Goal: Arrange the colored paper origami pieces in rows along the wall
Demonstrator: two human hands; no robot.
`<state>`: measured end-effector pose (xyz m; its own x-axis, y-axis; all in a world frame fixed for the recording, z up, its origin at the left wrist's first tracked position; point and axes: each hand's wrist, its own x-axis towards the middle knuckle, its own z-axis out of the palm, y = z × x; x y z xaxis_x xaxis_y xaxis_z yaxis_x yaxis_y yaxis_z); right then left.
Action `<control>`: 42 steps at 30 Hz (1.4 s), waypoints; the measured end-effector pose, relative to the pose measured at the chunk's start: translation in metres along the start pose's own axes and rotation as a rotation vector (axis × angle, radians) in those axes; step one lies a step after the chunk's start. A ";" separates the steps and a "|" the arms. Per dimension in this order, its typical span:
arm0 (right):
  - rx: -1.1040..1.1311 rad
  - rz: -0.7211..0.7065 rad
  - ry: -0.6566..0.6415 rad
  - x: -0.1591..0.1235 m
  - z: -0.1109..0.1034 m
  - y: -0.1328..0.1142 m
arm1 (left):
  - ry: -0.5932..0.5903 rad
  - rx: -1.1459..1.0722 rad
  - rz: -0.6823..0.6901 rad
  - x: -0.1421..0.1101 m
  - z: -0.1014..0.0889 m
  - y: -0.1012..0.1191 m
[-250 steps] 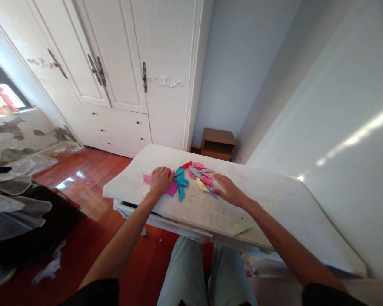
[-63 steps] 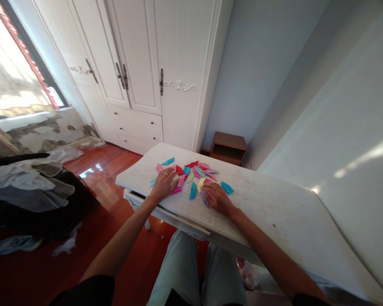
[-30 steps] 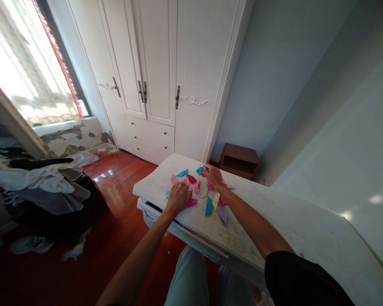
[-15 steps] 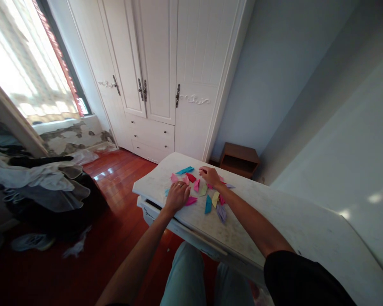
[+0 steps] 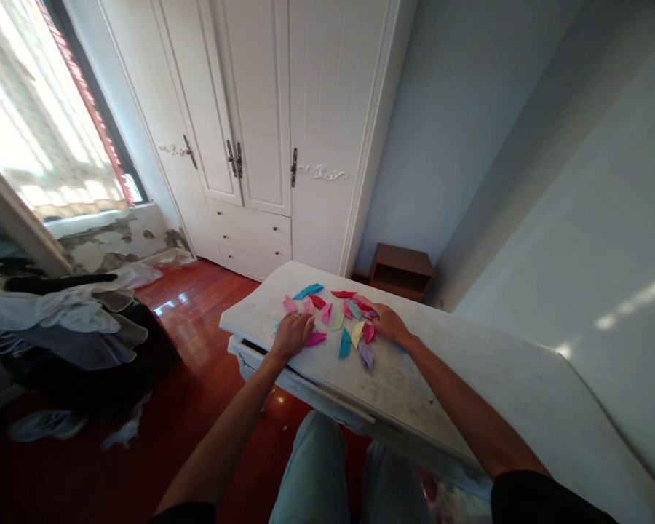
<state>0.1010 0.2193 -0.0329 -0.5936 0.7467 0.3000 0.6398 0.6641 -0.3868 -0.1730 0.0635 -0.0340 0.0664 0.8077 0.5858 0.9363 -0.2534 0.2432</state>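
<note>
Many folded paper pieces in several colours lie spread on the white tabletop (image 5: 426, 378). My left hand (image 5: 295, 335) rests palm down, fingers loosely stretched, beside a pink piece (image 5: 308, 306) and a magenta piece (image 5: 316, 339). At the right of the spread, my right hand (image 5: 391, 324) has its fingers bent around a folded paper piece (image 5: 372, 314), mostly hidden by them. A red piece (image 5: 343, 294) lies at the far side, near a blue piece (image 5: 308, 290). Closer to me are a teal piece (image 5: 344, 343), a yellow piece (image 5: 357, 335) and a lilac piece (image 5: 366, 356).
A slightly open drawer (image 5: 251, 352) sits under the table's near left edge. Behind the table stand a white wardrobe (image 5: 262, 145) and a small brown cabinet (image 5: 401, 271). Clothes (image 5: 76, 313) are heaped at left, with a shoe (image 5: 46, 425) on the floor.
My right hand has moved right and toward me, away from the red piece, which now lies uncovered on the tabletop. My left hand stays by the same pieces. The view has shifted slightly.
</note>
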 end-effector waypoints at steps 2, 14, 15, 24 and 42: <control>-0.014 0.020 0.003 -0.002 0.001 0.004 | 0.008 0.003 -0.007 -0.001 0.001 -0.001; 0.068 0.115 0.203 -0.017 -0.017 0.025 | 0.190 0.042 -0.142 -0.005 0.003 -0.005; 0.074 0.142 0.220 -0.016 -0.017 0.029 | 0.194 0.038 -0.145 -0.005 0.003 -0.005; 0.214 0.269 0.230 -0.024 -0.013 0.054 | 0.257 -0.016 -0.253 -0.004 0.000 -0.005; 0.528 0.329 0.307 -0.118 -0.045 0.086 | 0.092 0.043 -0.366 -0.048 -0.014 -0.038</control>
<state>0.2478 0.1904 -0.0627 -0.1942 0.9348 0.2973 0.3932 0.3518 -0.8495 -0.2163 0.0275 -0.0607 -0.3047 0.7889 0.5337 0.9060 0.0672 0.4179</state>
